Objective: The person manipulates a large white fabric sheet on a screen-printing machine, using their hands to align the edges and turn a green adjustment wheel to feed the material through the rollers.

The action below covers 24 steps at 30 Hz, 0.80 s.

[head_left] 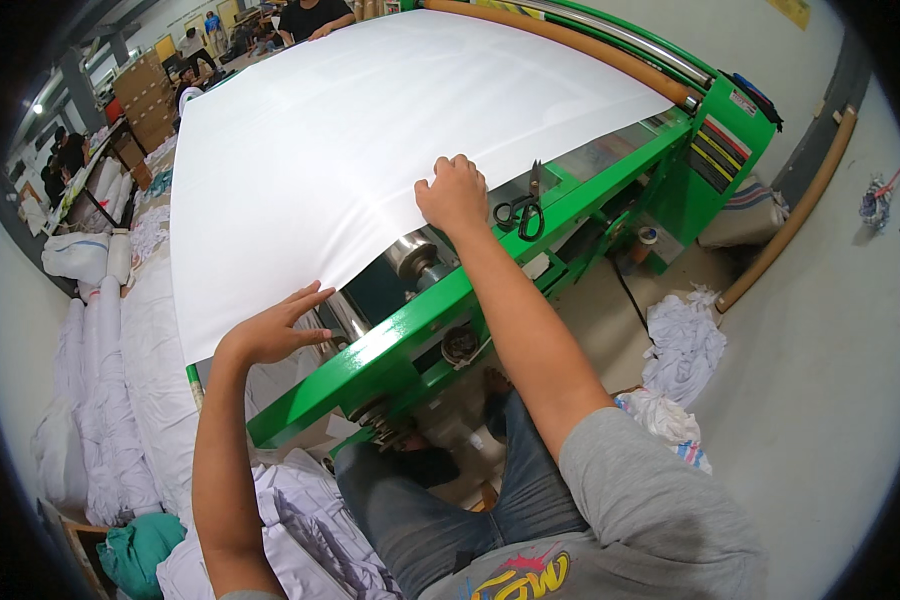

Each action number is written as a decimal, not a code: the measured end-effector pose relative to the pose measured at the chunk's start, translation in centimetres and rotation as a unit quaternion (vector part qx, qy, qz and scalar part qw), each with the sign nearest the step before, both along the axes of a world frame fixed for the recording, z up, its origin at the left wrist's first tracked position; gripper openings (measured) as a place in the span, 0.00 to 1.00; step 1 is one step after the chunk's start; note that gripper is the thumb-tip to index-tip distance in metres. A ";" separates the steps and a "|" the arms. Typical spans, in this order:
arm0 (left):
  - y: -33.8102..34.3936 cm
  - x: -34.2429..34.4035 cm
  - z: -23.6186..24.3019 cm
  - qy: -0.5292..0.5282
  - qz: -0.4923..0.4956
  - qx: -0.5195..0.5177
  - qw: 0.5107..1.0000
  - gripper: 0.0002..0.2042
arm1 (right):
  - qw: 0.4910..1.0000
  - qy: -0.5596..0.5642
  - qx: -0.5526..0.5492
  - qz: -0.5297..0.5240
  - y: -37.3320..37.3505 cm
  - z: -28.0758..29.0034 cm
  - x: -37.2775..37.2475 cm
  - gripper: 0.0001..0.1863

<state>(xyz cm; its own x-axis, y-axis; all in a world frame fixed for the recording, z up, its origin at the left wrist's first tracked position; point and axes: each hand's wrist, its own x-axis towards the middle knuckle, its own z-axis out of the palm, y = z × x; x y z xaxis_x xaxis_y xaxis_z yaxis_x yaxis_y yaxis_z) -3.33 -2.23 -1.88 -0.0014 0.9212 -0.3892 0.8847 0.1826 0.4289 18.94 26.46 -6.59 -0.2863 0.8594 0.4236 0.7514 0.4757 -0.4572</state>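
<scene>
while a broad white sheet [350,130] lay spread across the roller machine, the machine's green side beam [410,335] ran along the wearer's side of it. a long brown roller [610,57] lined the sheet's upper right side. the right hand [452,195] sat at the sheet's near edge with fingers curled in; whether they pinched it, one could not tell. the left hand [275,332] was loosely spread, thumb apart from fingers, gripping nothing, beside the same edge. a steel roller [407,255] showed between the hands. black-handled scissors [533,200] lay just right of the right hand.
</scene>
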 end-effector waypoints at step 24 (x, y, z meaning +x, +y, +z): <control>-0.1 0.0 0.0 -0.005 -0.008 0.009 1.000 0.41 | 1.000 0.009 0.000 -0.003 -0.1 0.3 0.0 0.21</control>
<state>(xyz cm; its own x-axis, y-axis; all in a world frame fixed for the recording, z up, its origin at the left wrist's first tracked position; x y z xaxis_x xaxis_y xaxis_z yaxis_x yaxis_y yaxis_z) -3.33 -2.28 -1.86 0.0171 0.9278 -0.3726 0.8834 0.1605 0.4402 18.94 26.40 -6.31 -0.2736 0.8612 0.4283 0.7465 0.4709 -0.4700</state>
